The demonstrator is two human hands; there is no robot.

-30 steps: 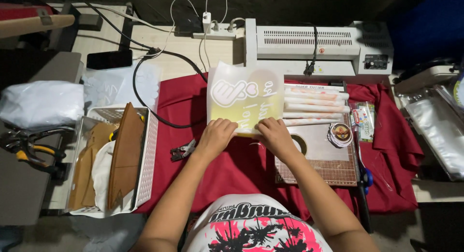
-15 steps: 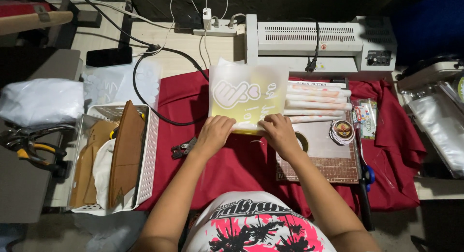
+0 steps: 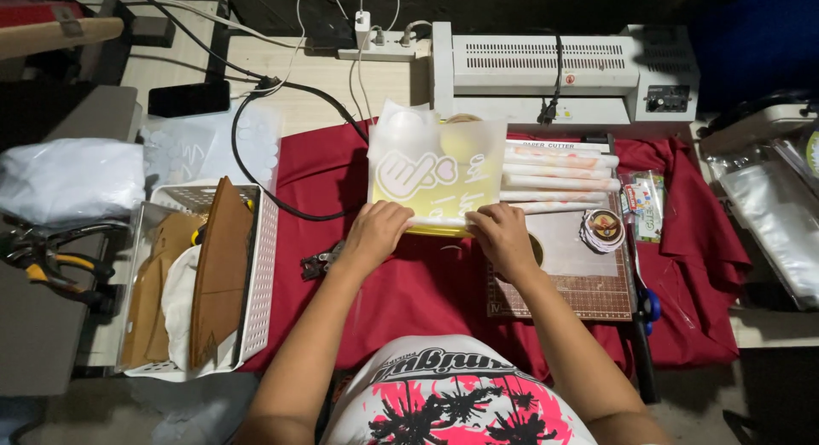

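A translucent frosted sheet (image 3: 437, 168) with a white hand-shaped print lies over a yellow sheet on the red cloth (image 3: 409, 283). My left hand (image 3: 375, 229) grips its near left edge and my right hand (image 3: 502, 232) grips its near right edge, fingers curled over the rim. Several rolled pale sheets (image 3: 559, 176) lie just right of it, partly under its edge.
A white laminating machine (image 3: 563, 69) stands at the back. A cutting mat (image 3: 589, 279) with a round sticker stack (image 3: 602, 227) sits at the right, scissors (image 3: 647, 307) beside it. A white basket (image 3: 200, 274) with brown pieces is left, pliers (image 3: 43, 261) farther left, cables behind.
Both hands stay on the sheet's near edge; the sheet has flattened slightly and shifted a little. Otherwise little has moved.
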